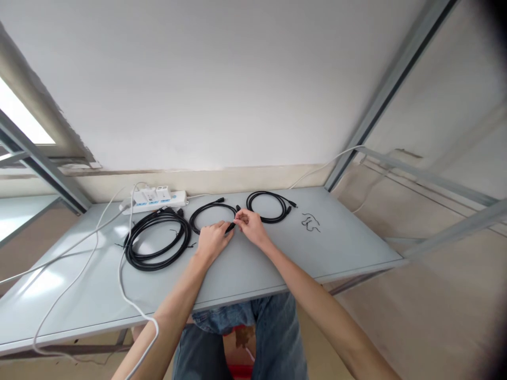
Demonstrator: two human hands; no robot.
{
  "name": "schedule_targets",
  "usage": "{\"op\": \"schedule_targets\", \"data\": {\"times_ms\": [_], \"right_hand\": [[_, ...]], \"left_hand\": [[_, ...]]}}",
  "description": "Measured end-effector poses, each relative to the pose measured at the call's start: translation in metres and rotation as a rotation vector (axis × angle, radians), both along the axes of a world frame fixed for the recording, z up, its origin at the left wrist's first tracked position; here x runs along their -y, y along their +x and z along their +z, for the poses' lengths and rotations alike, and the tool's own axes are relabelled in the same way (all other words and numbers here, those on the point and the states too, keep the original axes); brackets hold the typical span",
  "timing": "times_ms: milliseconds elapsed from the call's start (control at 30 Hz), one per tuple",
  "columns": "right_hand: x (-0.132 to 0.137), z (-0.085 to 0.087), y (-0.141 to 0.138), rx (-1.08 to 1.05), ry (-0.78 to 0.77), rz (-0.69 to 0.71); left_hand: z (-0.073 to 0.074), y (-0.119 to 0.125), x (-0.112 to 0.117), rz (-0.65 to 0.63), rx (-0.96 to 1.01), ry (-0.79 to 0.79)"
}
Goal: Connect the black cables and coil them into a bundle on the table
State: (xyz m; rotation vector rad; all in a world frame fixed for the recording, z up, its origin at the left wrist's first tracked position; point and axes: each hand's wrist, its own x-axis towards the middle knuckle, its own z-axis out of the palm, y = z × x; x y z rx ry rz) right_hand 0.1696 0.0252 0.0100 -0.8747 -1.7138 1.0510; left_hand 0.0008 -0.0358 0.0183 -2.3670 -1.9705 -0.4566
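My left hand (214, 238) and my right hand (249, 224) meet at the middle of a pale grey table (245, 269). Both are closed in a pinch on the near side of a small coiled black cable (209, 211), the middle one of three coils. A larger, thicker black cable coil (156, 240) lies to its left. Another small black coil (269, 207) rests to the right, just behind my right hand.
A white power strip (154, 199) with plugged-in adapters sits at the table's back left; white cords (95, 248) trail from it over the left side and front edge. Small black twist ties (311, 223) lie to the right. Metal frame bars rise on both sides.
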Motion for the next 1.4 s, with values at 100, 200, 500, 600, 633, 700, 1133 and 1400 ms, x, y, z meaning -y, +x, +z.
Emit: {"op": "schedule_targets", "data": {"times_ms": [100,200,500,600,633,700,1133,1400], "right_hand": [[0.0,0.002,0.001,-0.045,-0.065,0.048],[0.005,0.01,0.008,0.041,0.086,0.051],[0.005,0.019,0.017,0.63,0.827,0.215],[-0.015,0.032,0.022,0.637,0.911,0.33],[-0.022,0.038,0.025,0.641,0.943,0.375],[-0.033,0.048,0.03,0.661,0.998,0.443],[-0.045,0.077,0.005,0.996,1.014,0.679],[-0.029,0.076,0.008,0.885,0.691,0.475]], "left_hand": [[0.0,-0.001,-0.001,-0.001,0.011,-0.002],[-0.001,-0.002,-0.002,0.003,0.039,0.008],[-0.002,-0.005,-0.007,-0.047,0.016,-0.076],[0.0,-0.004,-0.006,-0.055,0.032,-0.056],[0.0,-0.004,-0.005,-0.058,0.038,-0.047],[0.001,-0.004,-0.005,-0.067,0.04,-0.034],[0.004,-0.003,-0.001,-0.068,0.117,-0.07],[0.001,-0.006,-0.001,-0.071,0.167,-0.024]]}}
